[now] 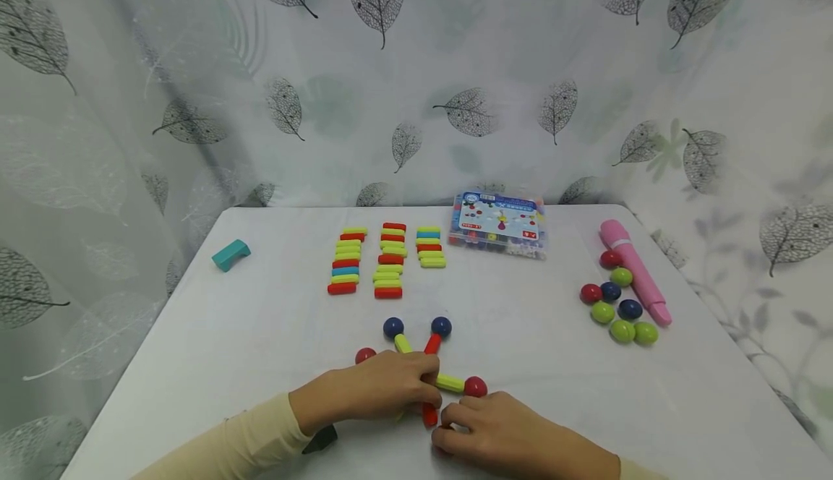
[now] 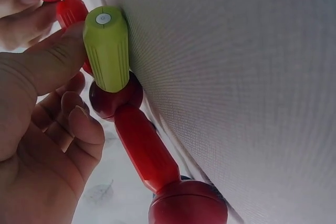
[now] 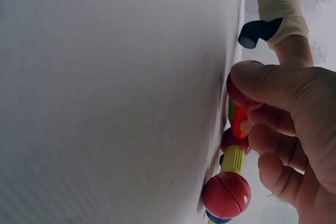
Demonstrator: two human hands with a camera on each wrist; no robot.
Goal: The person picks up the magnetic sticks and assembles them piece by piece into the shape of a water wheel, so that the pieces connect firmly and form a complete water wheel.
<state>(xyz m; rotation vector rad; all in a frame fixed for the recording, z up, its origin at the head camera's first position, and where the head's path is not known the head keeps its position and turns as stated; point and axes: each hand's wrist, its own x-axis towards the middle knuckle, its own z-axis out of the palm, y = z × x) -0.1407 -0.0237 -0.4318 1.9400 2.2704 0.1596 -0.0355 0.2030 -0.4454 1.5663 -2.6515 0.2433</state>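
A star-like figure of rods and balls lies on the white table. Its outer ends include a blue ball (image 1: 393,327) on a yellow-green rod (image 1: 403,343), another blue ball (image 1: 441,327), and a red ball (image 1: 476,387). My left hand (image 1: 384,387) bends over the middle and pinches the near red rod (image 1: 429,415), beside a yellow-green rod (image 2: 107,51) with a bare end. In the left wrist view that rod joins a red centre ball (image 2: 116,98). With thumb and fingers, my right hand (image 1: 501,433) holds a red ball (image 3: 240,94) against the red rod's end.
Three columns of colored rods (image 1: 345,264) lie farther back, with a clear parts box (image 1: 500,224) right of them. Several loose balls (image 1: 622,331) and a pink tube-like case (image 1: 636,270) are at right. A teal block (image 1: 231,254) lies back left.
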